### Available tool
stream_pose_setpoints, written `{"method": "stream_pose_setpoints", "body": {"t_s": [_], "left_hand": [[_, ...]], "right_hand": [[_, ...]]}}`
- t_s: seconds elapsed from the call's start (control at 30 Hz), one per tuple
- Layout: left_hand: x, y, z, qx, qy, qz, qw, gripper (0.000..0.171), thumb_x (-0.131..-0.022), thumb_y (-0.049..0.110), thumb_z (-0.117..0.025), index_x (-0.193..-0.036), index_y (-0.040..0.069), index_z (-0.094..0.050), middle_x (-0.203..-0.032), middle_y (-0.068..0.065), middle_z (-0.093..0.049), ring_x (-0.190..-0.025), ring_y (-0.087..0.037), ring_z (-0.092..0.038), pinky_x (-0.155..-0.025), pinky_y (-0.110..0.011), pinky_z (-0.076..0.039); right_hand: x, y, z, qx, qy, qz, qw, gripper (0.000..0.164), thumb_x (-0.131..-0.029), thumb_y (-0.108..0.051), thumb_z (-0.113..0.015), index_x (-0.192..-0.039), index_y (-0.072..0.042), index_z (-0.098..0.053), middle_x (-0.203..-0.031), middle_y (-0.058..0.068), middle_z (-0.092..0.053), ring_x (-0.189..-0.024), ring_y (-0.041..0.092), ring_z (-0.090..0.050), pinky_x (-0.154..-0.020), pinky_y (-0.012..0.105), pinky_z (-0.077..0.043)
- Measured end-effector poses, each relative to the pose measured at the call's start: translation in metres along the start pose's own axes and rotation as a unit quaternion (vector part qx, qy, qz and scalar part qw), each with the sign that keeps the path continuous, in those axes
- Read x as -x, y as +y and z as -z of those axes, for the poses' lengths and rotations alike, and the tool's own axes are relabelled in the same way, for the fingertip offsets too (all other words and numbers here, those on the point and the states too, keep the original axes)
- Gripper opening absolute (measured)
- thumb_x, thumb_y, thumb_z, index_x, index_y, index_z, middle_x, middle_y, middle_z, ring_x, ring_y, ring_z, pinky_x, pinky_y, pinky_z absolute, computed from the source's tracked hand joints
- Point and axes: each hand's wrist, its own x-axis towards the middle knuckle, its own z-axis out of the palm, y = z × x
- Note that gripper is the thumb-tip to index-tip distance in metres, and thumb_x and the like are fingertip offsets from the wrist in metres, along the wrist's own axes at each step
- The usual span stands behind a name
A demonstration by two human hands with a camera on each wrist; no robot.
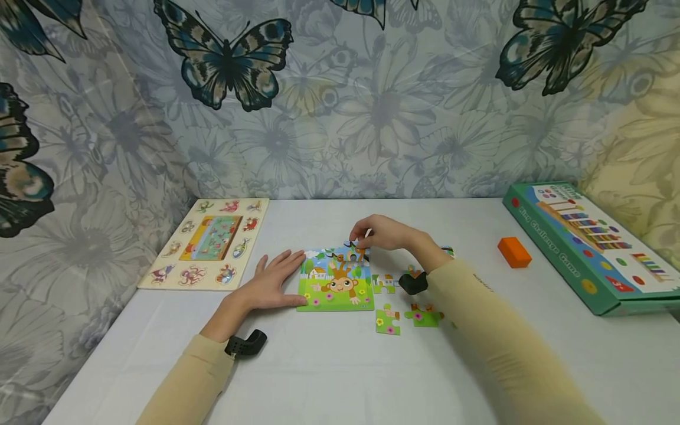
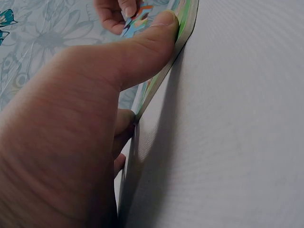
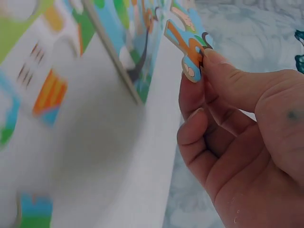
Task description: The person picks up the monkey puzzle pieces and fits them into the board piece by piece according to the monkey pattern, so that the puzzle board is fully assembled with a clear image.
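Observation:
A square picture puzzle with a monkey on green grass lies flat mid-table. My left hand lies along its left side with fingers spread and straight, and the thumb rests on its lower left corner. Over the top right part of the puzzle, my right hand pinches a jigsaw piece between thumb and fingertips. That piece is blue and orange and is tilted up from the board in the right wrist view. Loose jigsaw pieces lie right of the puzzle, some partly hidden by the right wrist.
A cream board with sea-animal pictures lies at the back left. To the right are an orange block and a large green game box. Behind the white table hangs a butterfly-print cloth.

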Motion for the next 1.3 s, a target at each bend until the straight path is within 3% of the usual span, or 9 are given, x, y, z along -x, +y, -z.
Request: {"method": "stream_pose_setpoints", "body": {"t_s": [0.27,0.57,0.97,1.3], "left_hand": [[0.0,-0.003,-0.001,-0.002,0.0,0.003,1.0,0.102,-0.083,0.058,-0.074,-0.16,0.008,-0.03,-0.165,-0.007,-0.026,-0.152,-0.033,-0.014,-0.112,-0.07,0.002],[0.001,-0.001,0.0,-0.002,-0.003,0.006,1.0,0.101,-0.084,0.057,-0.074,-0.16,0.008,-0.03,-0.165,-0.007,-0.025,-0.152,-0.034,-0.014,-0.112,-0.069,0.002],[0.0,-0.002,-0.001,-0.004,-0.001,0.006,1.0,0.102,-0.083,0.058,-0.073,-0.16,0.009,-0.029,-0.165,-0.006,-0.026,-0.152,-0.033,-0.014,-0.112,-0.069,0.002],[-0.001,-0.002,0.0,-0.005,-0.005,0.007,1.0,0.101,-0.084,0.058,-0.073,-0.16,0.008,-0.029,-0.165,-0.007,-0.026,-0.152,-0.034,-0.014,-0.112,-0.07,0.002]], "right_hand": [[-0.017,-0.008,-0.014,0.005,-0.012,0.014,1.0,0.013,-0.1,-0.001,-0.062,-0.11,0.001,-0.069,-0.093,0.007,-0.062,-0.089,0.024,-0.057,-0.082,0.036,-0.05],[-0.031,-0.008,-0.024,0.036,-0.02,0.003,0.999,0.012,-0.1,-0.006,-0.063,-0.109,-0.004,-0.071,-0.093,0.004,-0.063,-0.086,0.019,-0.058,-0.081,0.034,-0.05],[-0.035,-0.016,-0.031,0.099,-0.003,-0.015,0.995,0.013,-0.098,-0.01,-0.068,-0.11,-0.005,-0.07,-0.096,0.004,-0.064,-0.087,0.02,-0.059,-0.081,0.034,-0.05],[-0.033,-0.018,-0.032,0.11,-0.036,-0.038,0.993,0.025,-0.093,-0.016,-0.076,-0.115,-0.007,-0.07,-0.101,0.003,-0.065,-0.091,0.019,-0.059,-0.082,0.034,-0.05]]}}
